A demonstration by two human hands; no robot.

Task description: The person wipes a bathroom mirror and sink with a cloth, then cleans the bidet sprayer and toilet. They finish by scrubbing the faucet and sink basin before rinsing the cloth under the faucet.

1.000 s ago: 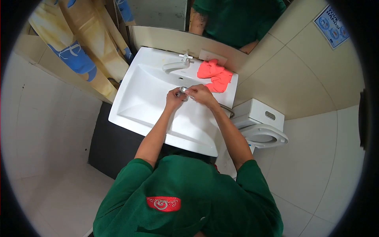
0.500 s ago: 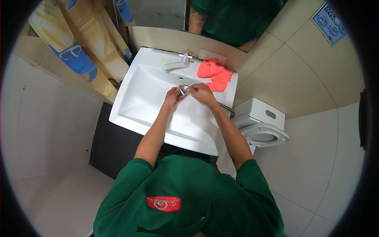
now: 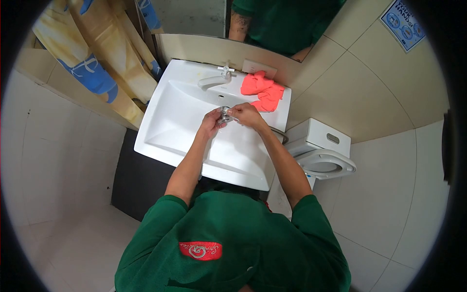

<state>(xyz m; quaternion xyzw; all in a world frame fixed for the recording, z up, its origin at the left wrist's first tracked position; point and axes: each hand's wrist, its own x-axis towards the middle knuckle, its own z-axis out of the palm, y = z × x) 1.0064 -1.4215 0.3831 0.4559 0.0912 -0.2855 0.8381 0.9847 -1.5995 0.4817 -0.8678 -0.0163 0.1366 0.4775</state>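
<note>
Over the basin of a white sink [image 3: 165,126], both hands meet at a small shiny round metal piece [image 3: 224,116], which looks like a drain fitting. My left hand [image 3: 211,122] is closed on its left side. From the right, my right hand [image 3: 247,116] pinches at its edge, fingertips pressed together. Fingers partly cover the piece, so its full shape is hidden. Behind the hands, a faucet [image 3: 214,81] with a cross handle stands on the sink's back ledge. A bunched coral-red cloth [image 3: 265,91] lies on the ledge to the right.
A toilet [image 3: 323,163] stands to the right of the sink, its lid raised. On the left hangs a yellow and blue curtain [image 3: 97,73]. A mirror [image 3: 287,29] and a beige tiled wall rise behind the sink; a hand-washing sign [image 3: 403,25] is on the right wall.
The metal piece has turned slightly between the fingers, showing more of its round face. Both hands stay nearly in place over the basin. The whole view has shifted a little.
</note>
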